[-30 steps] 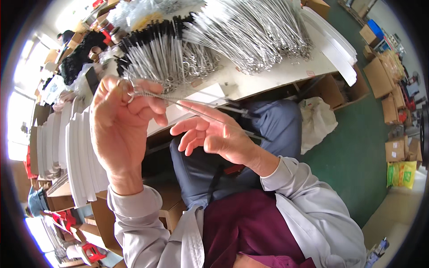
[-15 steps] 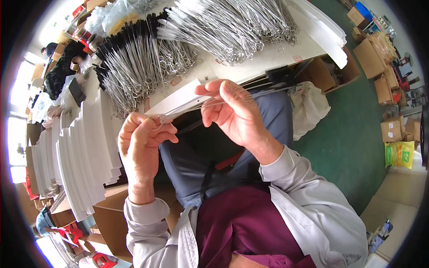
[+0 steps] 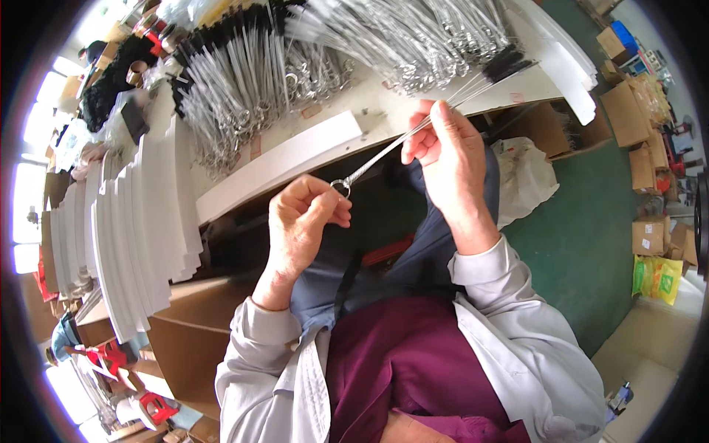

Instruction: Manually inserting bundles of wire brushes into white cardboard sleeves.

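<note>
I'm seeing the left hand (image 3: 306, 218) pinching the wire brush (image 3: 413, 133) by its ring; the right hand (image 3: 450, 151) is gripping its stem, bristles pointing far-right.

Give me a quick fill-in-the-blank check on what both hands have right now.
1. The left hand pinches the ____ end of a thin wire brush.
2. The right hand grips the same brush nearer its ____ bristle end.
3. The brush piles lie on the ____ table.
4. The white sheets are stacked on the person's ____ side.

Missing words: ring; black; white; left
</note>
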Demonstrator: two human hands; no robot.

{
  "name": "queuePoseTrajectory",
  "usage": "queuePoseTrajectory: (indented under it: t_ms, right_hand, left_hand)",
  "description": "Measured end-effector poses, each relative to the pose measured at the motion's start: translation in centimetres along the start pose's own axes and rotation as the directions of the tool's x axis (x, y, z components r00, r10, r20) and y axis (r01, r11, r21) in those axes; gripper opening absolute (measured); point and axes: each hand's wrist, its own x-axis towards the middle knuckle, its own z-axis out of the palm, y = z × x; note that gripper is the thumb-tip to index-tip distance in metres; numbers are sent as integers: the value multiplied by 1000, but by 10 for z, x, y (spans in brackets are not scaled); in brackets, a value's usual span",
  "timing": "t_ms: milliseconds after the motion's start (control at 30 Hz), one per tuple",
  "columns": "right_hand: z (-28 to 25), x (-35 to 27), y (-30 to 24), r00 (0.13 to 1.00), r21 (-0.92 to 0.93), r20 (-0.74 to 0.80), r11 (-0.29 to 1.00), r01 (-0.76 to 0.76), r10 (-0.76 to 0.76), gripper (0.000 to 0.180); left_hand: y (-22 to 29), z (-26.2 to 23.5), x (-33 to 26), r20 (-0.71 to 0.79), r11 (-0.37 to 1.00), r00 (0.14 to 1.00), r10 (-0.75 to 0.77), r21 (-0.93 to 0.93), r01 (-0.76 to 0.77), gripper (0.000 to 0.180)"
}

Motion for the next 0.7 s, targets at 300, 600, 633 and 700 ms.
queuePoseTrajectory:
  t_ms: [300,600,633,700]
  right_hand:
    - [-9,-2,4,972,-199,-99,961,190,-212,31]
    - [-46,9,-21,959,-184,-241,977,105,-149,32]
    - [-48,9,-22,955,-201,-259,975,94,-145,33]
    - [-51,9,-22,950,-207,-281,975,82,-139,35]
  left_hand:
    - [-41,31,4,220,988,969,-117,127,91,12]
    - [-9,36,45,263,894,965,7,430,-124,12]
    - [1,40,54,246,878,968,40,454,-152,13]
    - [20,44,78,241,839,966,88,505,-203,15]
